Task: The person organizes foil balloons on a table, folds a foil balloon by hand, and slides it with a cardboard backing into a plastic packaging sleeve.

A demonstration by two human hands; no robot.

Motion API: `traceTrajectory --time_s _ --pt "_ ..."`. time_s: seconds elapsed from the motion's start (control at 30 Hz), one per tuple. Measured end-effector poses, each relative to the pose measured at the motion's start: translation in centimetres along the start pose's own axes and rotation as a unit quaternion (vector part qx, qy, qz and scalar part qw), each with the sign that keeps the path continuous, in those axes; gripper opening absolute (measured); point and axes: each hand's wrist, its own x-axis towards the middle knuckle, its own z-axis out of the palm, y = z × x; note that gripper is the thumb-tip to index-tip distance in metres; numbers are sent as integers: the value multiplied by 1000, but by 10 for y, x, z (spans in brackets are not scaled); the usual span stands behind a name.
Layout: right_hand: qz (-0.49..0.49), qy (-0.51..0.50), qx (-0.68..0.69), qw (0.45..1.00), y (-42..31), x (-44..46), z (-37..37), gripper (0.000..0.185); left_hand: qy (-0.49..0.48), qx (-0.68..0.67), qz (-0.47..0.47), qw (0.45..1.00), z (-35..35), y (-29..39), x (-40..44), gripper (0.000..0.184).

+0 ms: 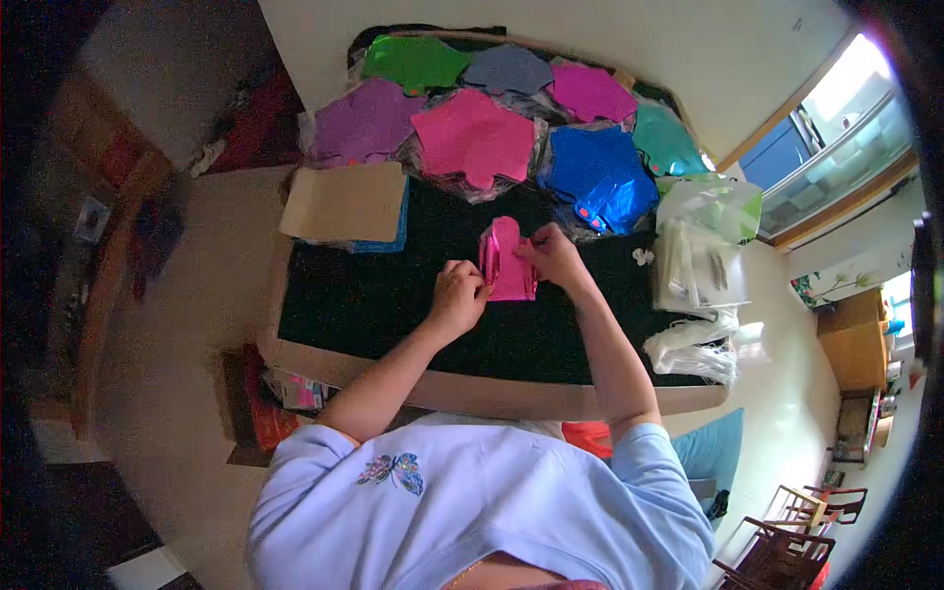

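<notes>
A shiny pink foil balloon (510, 276), flat and partly folded into a narrow strip, lies on the dark green table cover in front of me. My left hand (459, 299) is at its left edge, fingers closed on the folded side. On the right, my right hand (552, 257) pinches the upper right edge between thumb and fingers. Just beyond are stacks of flat star-shaped foil balloons, including a pink stack (474, 138) and a blue stack (593, 167) with a loosely folded blue balloon (600, 204) on top.
Brown card sheets (344, 202) lie over blue ones at the left. Along the right side are clear plastic bags (696, 265), a bundle of white strings (696, 346) and a small white item (642, 257). More stacks, purple (362, 123) and green (415, 62), line the back.
</notes>
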Motion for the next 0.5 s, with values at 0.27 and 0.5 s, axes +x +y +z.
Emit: traceTrajectory --time_s 0.27,0.5 --pt "-56 61 -18 996 -11 -51 -22 14 22 -24 6 999 3 -4 -4 16" --pt "-301 -39 -136 943 -4 -66 -29 40 28 -70 11 997 1 -6 -7 17"
